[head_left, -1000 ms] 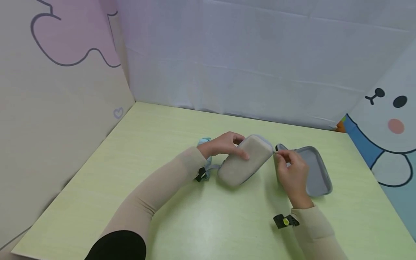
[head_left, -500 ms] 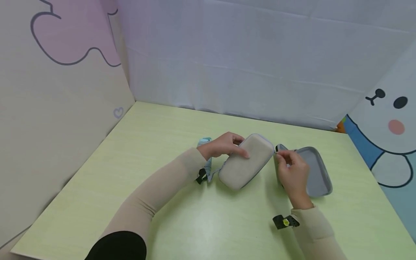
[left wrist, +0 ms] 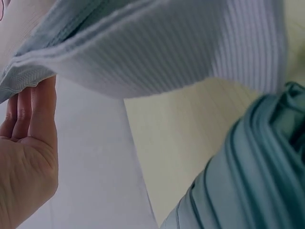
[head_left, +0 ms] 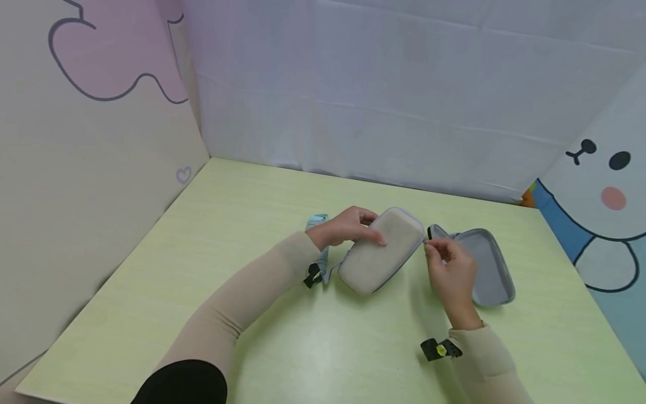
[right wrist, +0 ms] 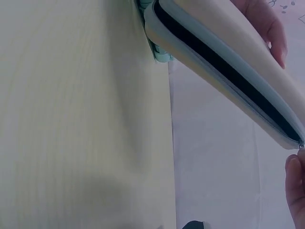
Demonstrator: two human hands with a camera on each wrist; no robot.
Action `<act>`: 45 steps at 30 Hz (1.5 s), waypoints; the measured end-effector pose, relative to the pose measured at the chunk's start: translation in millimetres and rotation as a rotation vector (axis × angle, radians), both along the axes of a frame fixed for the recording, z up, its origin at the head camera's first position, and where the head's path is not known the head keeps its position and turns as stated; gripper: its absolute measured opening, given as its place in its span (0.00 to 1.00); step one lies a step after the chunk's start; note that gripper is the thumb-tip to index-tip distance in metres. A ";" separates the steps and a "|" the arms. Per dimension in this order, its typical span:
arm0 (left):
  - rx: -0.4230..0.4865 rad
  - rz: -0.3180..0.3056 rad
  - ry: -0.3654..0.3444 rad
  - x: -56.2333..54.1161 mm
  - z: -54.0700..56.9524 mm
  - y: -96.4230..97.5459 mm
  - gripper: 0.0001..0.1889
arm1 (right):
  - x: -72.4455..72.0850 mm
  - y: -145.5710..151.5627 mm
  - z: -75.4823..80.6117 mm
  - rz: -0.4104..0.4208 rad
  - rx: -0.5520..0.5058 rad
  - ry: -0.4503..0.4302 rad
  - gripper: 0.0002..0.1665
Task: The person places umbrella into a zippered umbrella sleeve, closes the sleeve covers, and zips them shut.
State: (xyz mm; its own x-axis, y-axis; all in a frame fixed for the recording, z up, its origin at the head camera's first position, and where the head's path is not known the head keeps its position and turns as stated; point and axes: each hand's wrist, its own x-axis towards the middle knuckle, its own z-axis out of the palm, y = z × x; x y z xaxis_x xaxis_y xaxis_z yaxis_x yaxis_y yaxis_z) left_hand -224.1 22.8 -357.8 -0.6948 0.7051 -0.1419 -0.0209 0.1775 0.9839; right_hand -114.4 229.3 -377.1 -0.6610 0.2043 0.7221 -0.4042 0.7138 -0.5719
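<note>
Over the middle of the table, my left hand (head_left: 350, 227) grips a cream zip case (head_left: 382, 251), thumb on its broad face. The case is tilted, with its upper right corner near my right hand (head_left: 452, 275). Right thumb and finger pinch the small zipper pull (right wrist: 301, 144) at that corner. In the right wrist view the zipper gapes as a long dark slit (right wrist: 224, 67) along the side, so the inside is hidden in shadow. A pale ribbed fabric band (left wrist: 157, 52) crosses the left wrist view, with my left hand (left wrist: 33, 157) beneath the case there.
An open grey tray-like case (head_left: 487, 269) lies just behind and right of my right hand. A teal pleated fabric bundle (left wrist: 243, 167) lies beside my left wrist, partly hidden by it in the head view. A white wall sheet (head_left: 378, 101) borders the table's back edge.
My right hand has shifted slightly left and down with the zipper pull. The case has tipped a little, and its strap at the lower left hangs differently. The left hand keeps its grip.
</note>
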 end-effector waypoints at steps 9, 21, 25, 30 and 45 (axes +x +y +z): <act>0.038 0.039 -0.041 1.9 -2.8 0.2 0.22 | -0.4 -4.6 1.5 0.011 -0.110 -0.087 0.02; 0.046 0.114 -0.107 6.6 -3.6 2.7 0.24 | -1.2 -9.4 5.4 0.057 -0.276 -0.191 0.03; 0.041 0.129 -0.112 7.6 -2.4 3.7 0.25 | -2.1 -9.5 5.8 0.063 -0.309 -0.208 0.04; 0.031 0.162 -0.150 9.1 -1.8 4.6 0.24 | -3.3 -10.1 3.9 0.062 -0.351 -0.233 0.02; 0.041 0.222 -0.141 12.1 -6.1 5.1 0.22 | -4.1 -13.0 0.1 0.073 -0.413 -0.271 0.05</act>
State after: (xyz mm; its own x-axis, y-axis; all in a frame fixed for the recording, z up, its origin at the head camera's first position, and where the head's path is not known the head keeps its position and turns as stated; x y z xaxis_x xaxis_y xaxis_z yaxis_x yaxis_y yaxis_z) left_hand -212.0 27.9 -363.8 -0.8081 0.5451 -0.2232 -0.1925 0.1136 0.9747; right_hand -118.5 216.2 -377.0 -0.8371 0.3829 0.3907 -0.2420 0.3813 -0.8922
